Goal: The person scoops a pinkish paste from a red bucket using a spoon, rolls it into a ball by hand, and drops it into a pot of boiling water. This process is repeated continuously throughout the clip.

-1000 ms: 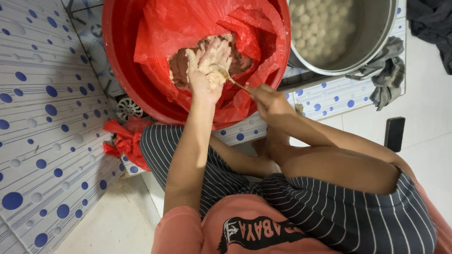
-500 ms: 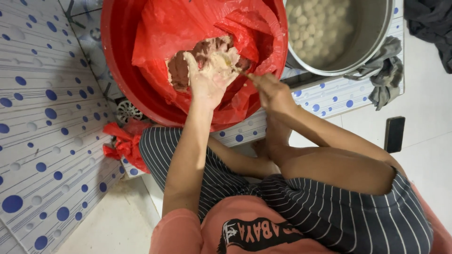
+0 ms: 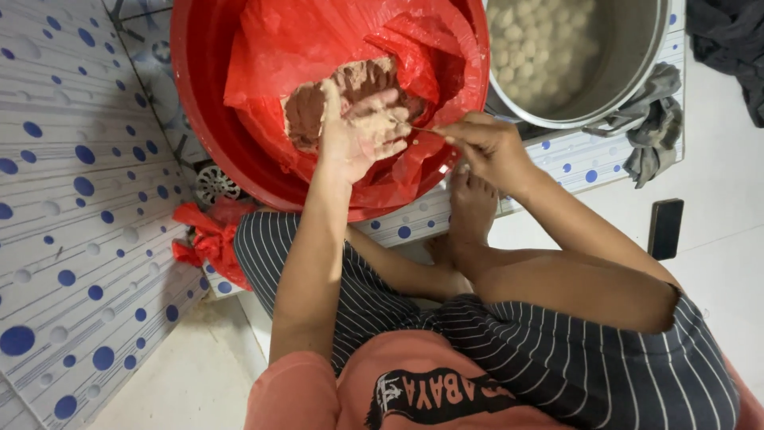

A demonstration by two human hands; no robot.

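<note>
Two bare hands work over a big round red plastic basin (image 3: pixel 199 95), the landmark for everything else. Left of the basin lies white sheeting with blue dots (image 3: pixel 72 199), and just below the basin's lower left rim sits a crumpled red plastic bag (image 3: pixel 208 239). Inside the basin, a red plastic liner (image 3: pixel 318 48) holds a mound of brownish minced paste (image 3: pixel 318 107). The left hand (image 3: pixel 362 135) rests on that paste near the basin's middle, smeared with it, its fingers loosely curled around a lump of the mix. At the basin's lower right rim, the right hand (image 3: pixel 485 147) pinches a thin spoon handle (image 3: pixel 430 130) between clenched fingertips, the tip reaching toward the left hand. Right of the basin stands a round metal pot (image 3: pixel 637 64) filled with pale balls (image 3: pixel 541 40), with a grey rag (image 3: pixel 652 119) draped beside it.
</note>
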